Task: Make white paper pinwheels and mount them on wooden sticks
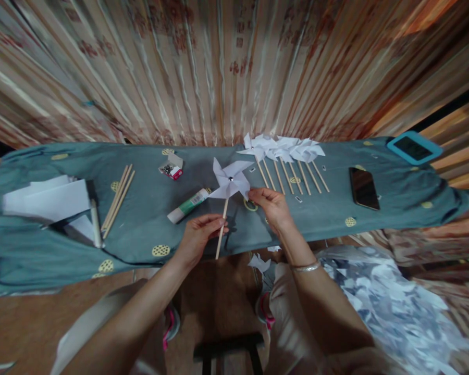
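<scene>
Pinwheel (pixel 230 179), white paper, held over the near edge of the table (pixel 140 224), its stick (pixel 221 237) running down toward the person; left hand (pixel 201 234) pinches the stick, right hand (pixel 271 205) pinches a blade tip.
</scene>
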Demonstrator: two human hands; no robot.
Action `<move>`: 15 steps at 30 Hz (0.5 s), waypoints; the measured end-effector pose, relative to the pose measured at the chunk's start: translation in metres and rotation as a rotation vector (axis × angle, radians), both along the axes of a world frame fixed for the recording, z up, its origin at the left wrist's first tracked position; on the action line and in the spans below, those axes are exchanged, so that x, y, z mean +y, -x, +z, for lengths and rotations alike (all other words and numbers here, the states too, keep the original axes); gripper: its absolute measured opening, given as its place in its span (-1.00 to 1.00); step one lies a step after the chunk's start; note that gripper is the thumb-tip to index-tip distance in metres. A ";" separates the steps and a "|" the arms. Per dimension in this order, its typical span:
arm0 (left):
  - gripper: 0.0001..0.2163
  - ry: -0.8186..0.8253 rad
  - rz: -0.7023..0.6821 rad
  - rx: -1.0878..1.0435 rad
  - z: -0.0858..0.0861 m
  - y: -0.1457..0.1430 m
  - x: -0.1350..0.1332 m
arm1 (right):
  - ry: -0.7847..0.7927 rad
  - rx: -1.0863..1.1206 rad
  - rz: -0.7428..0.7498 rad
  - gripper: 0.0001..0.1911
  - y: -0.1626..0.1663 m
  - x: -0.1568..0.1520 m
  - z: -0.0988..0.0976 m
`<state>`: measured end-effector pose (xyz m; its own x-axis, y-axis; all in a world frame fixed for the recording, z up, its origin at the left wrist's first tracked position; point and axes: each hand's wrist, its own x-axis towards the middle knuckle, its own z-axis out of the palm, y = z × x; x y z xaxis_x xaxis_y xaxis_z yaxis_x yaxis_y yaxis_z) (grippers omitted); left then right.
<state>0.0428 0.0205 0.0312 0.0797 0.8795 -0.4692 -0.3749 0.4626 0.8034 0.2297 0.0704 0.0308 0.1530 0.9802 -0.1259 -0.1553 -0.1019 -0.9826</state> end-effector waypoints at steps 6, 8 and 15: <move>-0.61 -0.014 0.004 0.018 0.000 -0.001 0.000 | 0.014 0.057 0.036 -0.72 0.005 -0.003 0.001; -0.60 -0.016 0.009 0.017 -0.001 -0.001 0.000 | 0.023 0.068 0.057 -0.71 0.006 -0.003 0.001; -0.59 -0.016 0.021 0.006 -0.001 -0.004 0.002 | 0.030 0.090 0.104 -0.66 0.011 -0.005 0.001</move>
